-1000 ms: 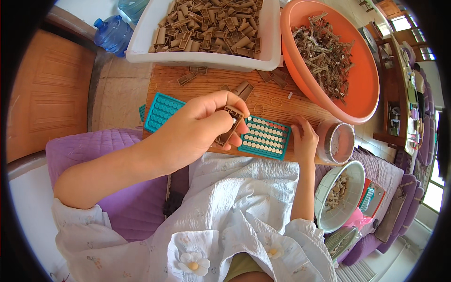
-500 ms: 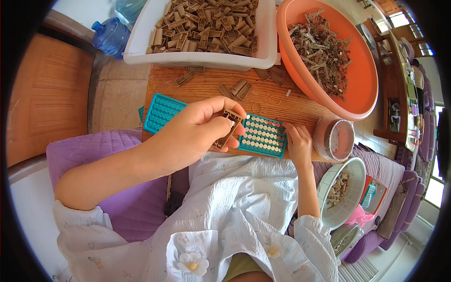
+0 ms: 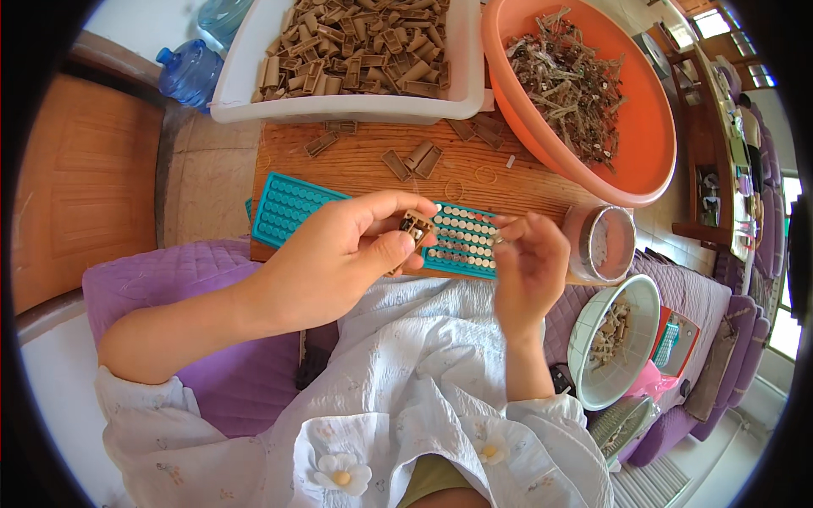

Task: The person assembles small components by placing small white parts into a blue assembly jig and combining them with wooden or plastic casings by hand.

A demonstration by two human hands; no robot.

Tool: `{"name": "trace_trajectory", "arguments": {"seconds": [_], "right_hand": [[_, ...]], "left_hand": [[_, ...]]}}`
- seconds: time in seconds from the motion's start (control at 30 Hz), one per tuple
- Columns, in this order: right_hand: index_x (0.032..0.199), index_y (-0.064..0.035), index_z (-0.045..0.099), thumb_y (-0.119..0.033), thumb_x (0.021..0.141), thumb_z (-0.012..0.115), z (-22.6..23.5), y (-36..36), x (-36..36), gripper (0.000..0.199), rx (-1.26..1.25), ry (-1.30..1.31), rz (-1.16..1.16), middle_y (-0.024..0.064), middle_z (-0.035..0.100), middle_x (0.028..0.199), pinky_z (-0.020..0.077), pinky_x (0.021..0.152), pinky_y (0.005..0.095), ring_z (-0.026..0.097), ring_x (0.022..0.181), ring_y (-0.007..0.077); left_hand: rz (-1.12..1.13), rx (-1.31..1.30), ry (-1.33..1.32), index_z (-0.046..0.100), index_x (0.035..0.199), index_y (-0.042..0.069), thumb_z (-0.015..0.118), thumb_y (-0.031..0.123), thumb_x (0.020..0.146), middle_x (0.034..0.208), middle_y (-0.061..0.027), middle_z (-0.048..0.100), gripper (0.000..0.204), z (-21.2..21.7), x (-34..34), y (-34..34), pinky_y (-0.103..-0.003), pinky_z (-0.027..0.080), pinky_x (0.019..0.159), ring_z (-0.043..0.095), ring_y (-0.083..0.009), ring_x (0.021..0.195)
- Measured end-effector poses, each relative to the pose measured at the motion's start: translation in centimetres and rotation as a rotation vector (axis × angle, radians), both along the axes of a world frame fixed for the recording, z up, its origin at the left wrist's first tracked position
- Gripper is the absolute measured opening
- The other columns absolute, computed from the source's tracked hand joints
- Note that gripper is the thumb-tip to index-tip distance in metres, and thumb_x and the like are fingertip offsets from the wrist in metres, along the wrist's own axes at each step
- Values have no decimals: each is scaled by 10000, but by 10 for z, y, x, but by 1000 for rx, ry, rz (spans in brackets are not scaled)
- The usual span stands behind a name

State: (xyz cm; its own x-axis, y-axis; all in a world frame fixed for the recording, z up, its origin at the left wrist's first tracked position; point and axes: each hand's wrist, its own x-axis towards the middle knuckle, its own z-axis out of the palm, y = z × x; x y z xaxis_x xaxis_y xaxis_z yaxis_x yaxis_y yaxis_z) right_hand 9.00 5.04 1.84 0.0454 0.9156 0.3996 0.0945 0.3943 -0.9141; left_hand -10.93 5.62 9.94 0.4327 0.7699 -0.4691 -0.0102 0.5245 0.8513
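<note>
the left hand [image 3: 326, 267] pinches a small brown rectangular plastic casing [image 3: 412, 230] over the teal gridded tray [image 3: 373, 224] on the wooden desk [image 3: 356, 161], while the right hand's [image 3: 529, 267] fingers [image 3: 508, 227] close on something tiny, angled to meet it.

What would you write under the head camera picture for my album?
Left hand pinches a small brown clip over a teal tray, with the right hand raised beside it.

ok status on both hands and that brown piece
Left hand pinching small brown part. Right hand raised beside it, fingertips pinched. Both above teal tray. Nothing in the way.
</note>
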Motion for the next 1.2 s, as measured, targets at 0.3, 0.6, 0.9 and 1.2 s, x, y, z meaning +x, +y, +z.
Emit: {"name": "trace_trajectory", "arguments": {"seconds": [0.3, 0.6, 0.9, 1.2], "right_hand": [[836, 18, 524, 114, 640, 607, 13, -9, -53, 234, 235, -128, -3, 129, 578, 779, 487, 610, 299, 594, 722, 267], [850, 13, 551, 103, 641, 589, 10, -5, -32, 230, 258, -174, 171, 127, 599, 823, 486, 630, 300, 598, 730, 249], [952, 22, 539, 26, 766, 530, -62, 17, 65, 187, -346, -521, -135, 117, 608, 868, 466, 675, 237, 587, 772, 142], [903, -4, 562, 26, 731, 530, -74, 10, 67, 178, -199, -870, -110, 134, 602, 779, 463, 637, 304, 584, 712, 239]], "left_hand": [[-29, -33, 32, 439, 1119, -13, 450, 63, 858, 880, -50, 553, 272, 0, 2, -2, -213, 438, 687, 517, -81, 774], [-37, -92, 50, 473, 1043, -2, 396, 75, 852, 833, -28, 539, 220, 2, -1, 2, -197, 431, 624, 509, -57, 669], [-20, -91, 48, 476, 985, 13, 370, 36, 819, 861, -50, 538, 198, 1, 1, 1, -221, 421, 678, 511, -80, 736], [-24, -129, 48, 475, 1002, 15, 371, 34, 818, 884, -54, 543, 212, 2, 0, 2, -224, 423, 684, 515, -80, 746]]}}
